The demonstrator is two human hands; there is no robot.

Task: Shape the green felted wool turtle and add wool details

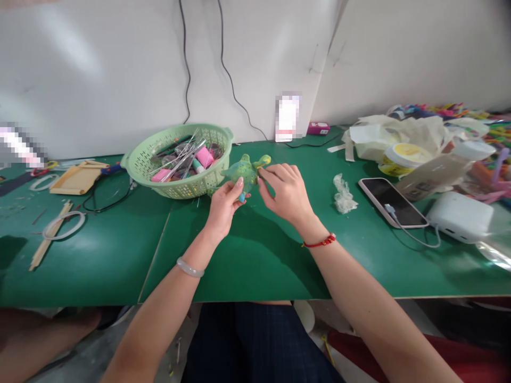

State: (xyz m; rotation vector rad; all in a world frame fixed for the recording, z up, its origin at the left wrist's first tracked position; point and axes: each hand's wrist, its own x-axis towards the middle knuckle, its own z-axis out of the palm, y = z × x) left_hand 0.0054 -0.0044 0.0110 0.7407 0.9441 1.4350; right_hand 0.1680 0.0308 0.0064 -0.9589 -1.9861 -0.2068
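Observation:
A translucent green and yellow toy turtle (244, 171) with bluish parts is held up over the table, its head to the right. My left hand (224, 205) grips its body between thumb and fingers. At the turtle's neck, my right hand (285, 191) has its thumb and forefinger bent into a pinch. Whatever lies between those fingertips is too small to make out. Just behind and left of the toy stands a pale green plastic basket (179, 190) with thin metal rods, pink pieces and other small items in it.
On the right lie a crumpled clear plastic piece (344, 194), a phone (393, 202) with a cable, and a white charger (461, 217). Farther back are a bottle (443, 167) and plastic bags (415, 130). A tan tray (77, 178) and white ring (64, 226) lie left.

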